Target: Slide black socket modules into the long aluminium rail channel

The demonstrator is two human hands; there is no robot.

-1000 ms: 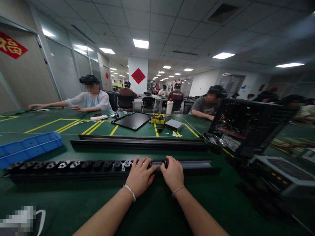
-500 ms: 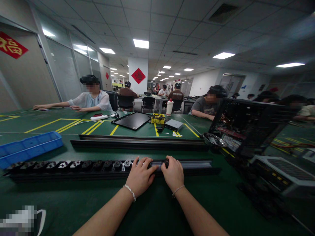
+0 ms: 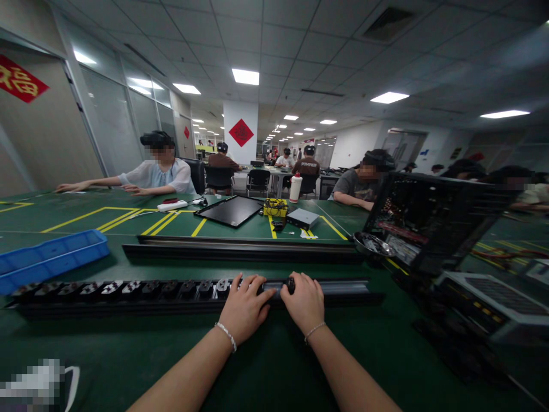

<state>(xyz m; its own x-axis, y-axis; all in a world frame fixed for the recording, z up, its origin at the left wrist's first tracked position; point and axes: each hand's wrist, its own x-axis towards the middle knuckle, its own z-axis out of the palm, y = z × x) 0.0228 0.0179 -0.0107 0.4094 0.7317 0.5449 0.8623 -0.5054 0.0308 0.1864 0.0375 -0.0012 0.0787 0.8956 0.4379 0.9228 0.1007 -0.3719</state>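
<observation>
A row of socket-like modules point(image 3: 112, 288) sits at left in a long black channel point(image 3: 347, 290), whose walls probably keep them aligned. Next, the left hand point(image 3: 243, 306) lies over the row's right end, perhaps to steady it; whether its fingers grip anything is hidden. Beside it, the right hand point(image 3: 305, 306) pinches a small black piece point(image 3: 291, 285) at its thumb side, over the channel's bare stretch.
</observation>
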